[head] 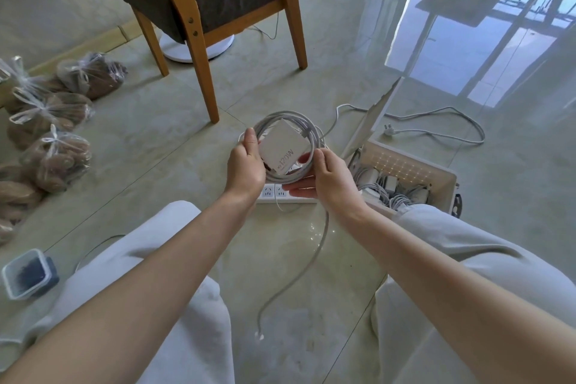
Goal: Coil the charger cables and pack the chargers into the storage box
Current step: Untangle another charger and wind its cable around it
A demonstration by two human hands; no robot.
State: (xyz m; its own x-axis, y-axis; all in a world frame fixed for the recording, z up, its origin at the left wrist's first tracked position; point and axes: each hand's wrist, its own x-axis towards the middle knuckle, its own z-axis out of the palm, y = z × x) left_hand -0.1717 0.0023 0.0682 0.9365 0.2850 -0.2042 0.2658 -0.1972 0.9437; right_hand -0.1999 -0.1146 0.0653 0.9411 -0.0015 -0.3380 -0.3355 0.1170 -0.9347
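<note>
The left hand (pixel 246 165) grips the coil's left edge; the right hand (pixel 327 178) grips its lower right, holding the charger (pixel 282 146) above the floor. Pin the loops firmly while winding in the dangling cable (pixel 311 265), then lower it into the storage box (pixel 402 165) nearby.

You get one wide-angle view from your own head, facing forward and down, close over the glossy pale tiled floor (pixel 162 121).

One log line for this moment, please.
left hand: grips coiled cable; right hand: grips coiled cable; charger: on coil; cable tail: on floor; storage box: open
</note>
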